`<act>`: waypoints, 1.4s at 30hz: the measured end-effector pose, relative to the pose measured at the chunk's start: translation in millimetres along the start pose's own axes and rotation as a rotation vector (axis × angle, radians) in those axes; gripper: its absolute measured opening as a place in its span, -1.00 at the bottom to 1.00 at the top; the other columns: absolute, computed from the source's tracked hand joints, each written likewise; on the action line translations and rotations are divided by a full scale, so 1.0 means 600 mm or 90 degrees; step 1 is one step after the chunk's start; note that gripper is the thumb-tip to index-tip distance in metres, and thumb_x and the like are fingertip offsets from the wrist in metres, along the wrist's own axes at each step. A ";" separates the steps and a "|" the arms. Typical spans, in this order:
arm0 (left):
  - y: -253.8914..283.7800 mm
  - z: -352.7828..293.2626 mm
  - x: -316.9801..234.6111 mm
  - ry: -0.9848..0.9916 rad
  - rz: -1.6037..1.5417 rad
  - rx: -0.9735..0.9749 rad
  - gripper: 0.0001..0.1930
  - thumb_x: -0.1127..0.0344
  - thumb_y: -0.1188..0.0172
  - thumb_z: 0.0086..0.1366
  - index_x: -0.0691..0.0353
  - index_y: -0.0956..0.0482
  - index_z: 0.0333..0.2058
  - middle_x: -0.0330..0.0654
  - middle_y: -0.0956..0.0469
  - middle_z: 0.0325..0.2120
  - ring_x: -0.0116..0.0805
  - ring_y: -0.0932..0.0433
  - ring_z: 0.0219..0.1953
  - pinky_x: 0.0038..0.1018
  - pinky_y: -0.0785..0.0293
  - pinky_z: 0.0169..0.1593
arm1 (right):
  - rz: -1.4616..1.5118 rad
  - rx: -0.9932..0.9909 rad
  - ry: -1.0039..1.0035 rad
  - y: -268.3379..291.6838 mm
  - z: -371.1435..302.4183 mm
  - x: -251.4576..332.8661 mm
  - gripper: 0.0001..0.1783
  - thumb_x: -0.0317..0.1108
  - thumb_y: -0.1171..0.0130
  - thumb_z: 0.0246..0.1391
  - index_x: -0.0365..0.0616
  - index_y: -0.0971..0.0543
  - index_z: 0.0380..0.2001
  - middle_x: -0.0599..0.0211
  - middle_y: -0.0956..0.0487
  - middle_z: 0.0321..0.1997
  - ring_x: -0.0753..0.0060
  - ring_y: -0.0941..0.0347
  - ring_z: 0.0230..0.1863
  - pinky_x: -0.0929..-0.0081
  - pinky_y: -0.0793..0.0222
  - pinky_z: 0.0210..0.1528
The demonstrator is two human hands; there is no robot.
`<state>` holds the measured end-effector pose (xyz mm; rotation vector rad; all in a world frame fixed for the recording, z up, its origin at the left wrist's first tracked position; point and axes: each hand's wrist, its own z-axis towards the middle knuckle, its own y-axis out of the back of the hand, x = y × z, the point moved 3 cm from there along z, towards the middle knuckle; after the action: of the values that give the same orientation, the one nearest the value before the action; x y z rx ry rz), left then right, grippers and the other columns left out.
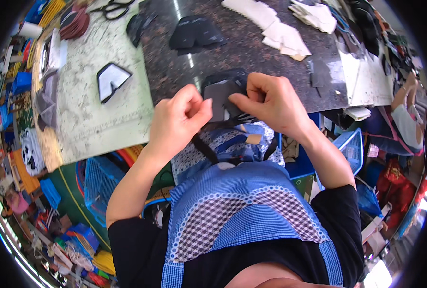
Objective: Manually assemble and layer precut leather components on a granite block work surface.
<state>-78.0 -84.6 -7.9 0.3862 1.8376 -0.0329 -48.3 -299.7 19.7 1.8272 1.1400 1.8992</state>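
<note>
A dark grey, flat cut piece (221, 96) lies by the front edge of the dark stone slab, between my two hands. My left hand (177, 117) is closed at its left side, fingers curled and thumb against the edge. On the opposite side my right hand (275, 102) has its fingers folded in, the thumb tip pressing on the same piece. What sits under the curled fingers is hidden. Black notched pieces (195, 33) are stacked farther back on the slab. To the left, a notched piece with a white face and black rim (113, 78) rests on the pale board.
Scissors (111, 8) and maroon pieces (74, 25) lie at the far left. White cut pieces (283, 36) spread across the back right, near a small grey scrap (320, 73). Blue baskets (100, 185) stand below the table. Another person's arm (405, 91) shows at right.
</note>
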 end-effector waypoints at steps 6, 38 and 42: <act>0.043 0.063 -0.049 -0.226 0.182 -0.132 -0.84 0.34 -0.34 0.33 0.22 -0.53 -0.37 -0.42 -0.47 -0.69 -0.72 -0.34 -0.65 -0.65 -0.23 -0.54 | -0.047 -0.231 0.003 0.149 0.052 -0.141 -0.72 -0.21 -0.40 0.08 -0.23 -0.63 -0.43 0.41 -0.45 -0.60 0.61 -0.38 -0.50 0.53 -0.29 -0.44; -0.126 0.221 -0.121 -0.532 0.634 0.239 -0.66 0.25 -0.38 0.15 0.27 -0.58 -0.15 -0.08 -0.58 -0.15 -0.07 -0.60 -0.05 -0.23 -0.60 -0.03 | -0.084 -0.104 -0.058 0.148 0.149 -0.182 -0.65 -0.29 -0.38 -0.13 -0.29 -0.60 -0.29 0.27 -0.59 -0.40 0.41 -0.52 -0.34 0.43 -0.44 -0.25; -0.128 0.221 -0.118 -0.557 0.615 0.236 -0.67 0.26 -0.38 0.14 0.26 -0.58 -0.15 -0.09 -0.58 -0.14 -0.05 -0.60 -0.06 -0.24 -0.60 -0.03 | 0.447 -0.087 -0.131 0.159 0.141 -0.213 -0.79 -0.38 -0.25 0.20 -0.22 -0.60 -0.12 0.37 -0.62 -0.21 0.60 -0.53 -0.15 0.55 -0.46 -0.05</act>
<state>41.4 -203.4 5.2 1.2584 0.6528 0.1100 82.5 -418.8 -15.9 2.4770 0.2951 1.9689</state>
